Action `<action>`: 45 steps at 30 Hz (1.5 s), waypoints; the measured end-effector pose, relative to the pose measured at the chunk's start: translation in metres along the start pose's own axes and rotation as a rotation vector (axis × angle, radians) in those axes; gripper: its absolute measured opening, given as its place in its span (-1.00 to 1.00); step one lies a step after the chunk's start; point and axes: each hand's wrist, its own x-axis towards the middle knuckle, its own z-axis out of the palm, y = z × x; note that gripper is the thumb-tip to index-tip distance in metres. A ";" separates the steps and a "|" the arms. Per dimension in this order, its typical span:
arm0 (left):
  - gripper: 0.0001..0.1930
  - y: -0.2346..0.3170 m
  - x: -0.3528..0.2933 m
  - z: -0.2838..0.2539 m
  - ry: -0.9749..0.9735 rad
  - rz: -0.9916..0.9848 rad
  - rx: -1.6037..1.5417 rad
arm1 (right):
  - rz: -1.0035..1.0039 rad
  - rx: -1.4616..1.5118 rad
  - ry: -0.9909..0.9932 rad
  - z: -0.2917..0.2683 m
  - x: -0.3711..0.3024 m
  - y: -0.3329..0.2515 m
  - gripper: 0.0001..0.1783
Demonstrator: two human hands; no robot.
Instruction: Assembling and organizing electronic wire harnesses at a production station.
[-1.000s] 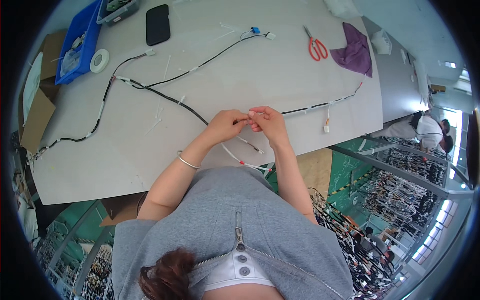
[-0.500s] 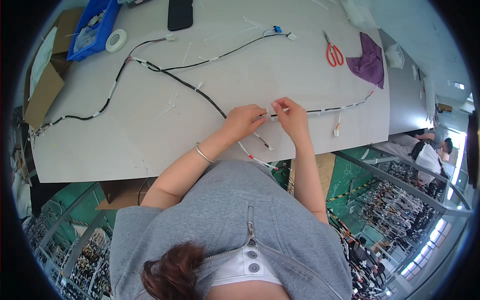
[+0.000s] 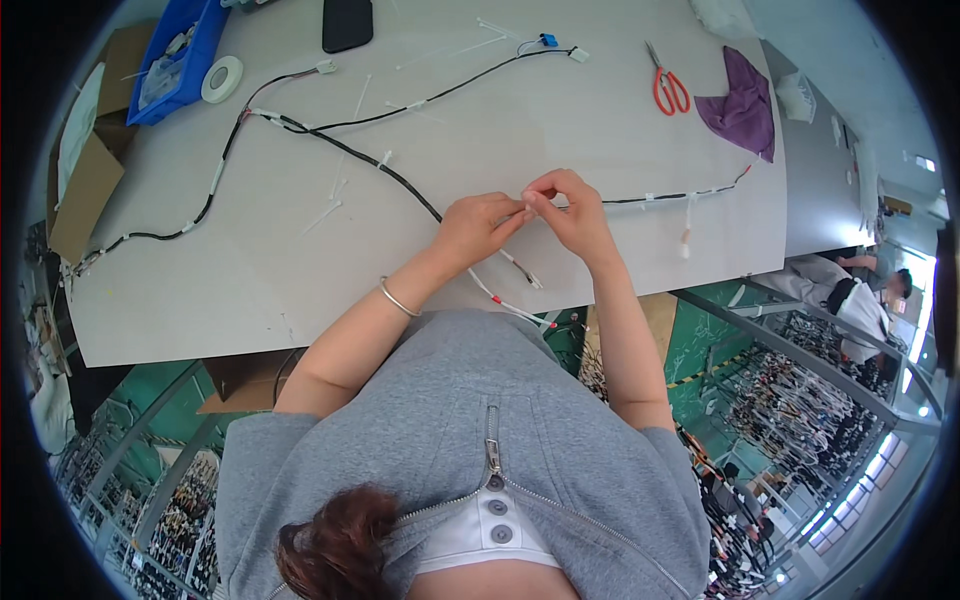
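A black wiring harness (image 3: 412, 190) with white tape wraps branches across the table. My left hand (image 3: 474, 226) is closed around it near the table's front edge. Fingertips of my right hand (image 3: 572, 218) pinch together right beside the left fingertips, over the same cable; what they pinch is too small to make out. From there a thinner branch (image 3: 670, 197) runs right to a red-tipped end, with a pale connector (image 3: 685, 246) hanging off it. Short wire ends (image 3: 524, 315) with red and white sleeves lie below my left hand.
Loose white cable ties (image 3: 322, 217) are scattered mid-table. Red-handled scissors (image 3: 671, 97) and a purple cloth (image 3: 740, 105) lie at the right. At the far left are a blue bin (image 3: 204, 72), a tape roll (image 3: 208, 83) and a cardboard box (image 3: 88, 190); a black phone (image 3: 347, 25) lies at the back.
My right hand has moved left and slightly up, so its fingertips now meet the left hand's. The hanging connector on the right branch has swung and looks blurred.
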 end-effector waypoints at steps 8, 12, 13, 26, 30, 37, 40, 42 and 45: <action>-0.73 -0.005 -0.002 0.001 -0.012 0.011 -0.010 | 0.154 0.147 0.035 0.009 -0.003 0.013 -0.90; -0.78 -0.007 0.001 0.004 -0.044 -0.004 0.059 | 0.079 0.176 0.042 0.015 -0.001 0.023 -0.89; -0.78 -0.005 -0.001 0.007 -0.048 -0.007 0.060 | 0.103 0.159 0.036 0.016 0.000 0.024 -0.89; -0.83 -0.002 -0.004 0.011 0.049 0.201 0.201 | 0.121 0.365 0.072 0.018 -0.003 0.029 -0.87; -0.78 -0.005 -0.008 0.012 0.067 0.183 0.243 | 0.257 0.300 0.100 0.026 0.002 0.028 -0.86; -0.83 -0.016 -0.005 0.009 0.073 0.206 0.236 | 0.177 0.454 -0.087 0.006 -0.009 0.032 -0.87; -0.82 -0.015 -0.004 0.012 0.126 0.259 0.287 | 0.188 0.395 -0.083 0.009 -0.004 0.032 -0.87; -0.82 -0.011 -0.004 0.011 0.164 0.187 0.213 | 0.196 0.371 -0.018 0.016 -0.001 0.023 -0.87; -0.84 -0.013 -0.007 0.010 0.130 0.166 0.245 | 0.175 0.331 0.061 0.023 -0.003 0.018 -0.87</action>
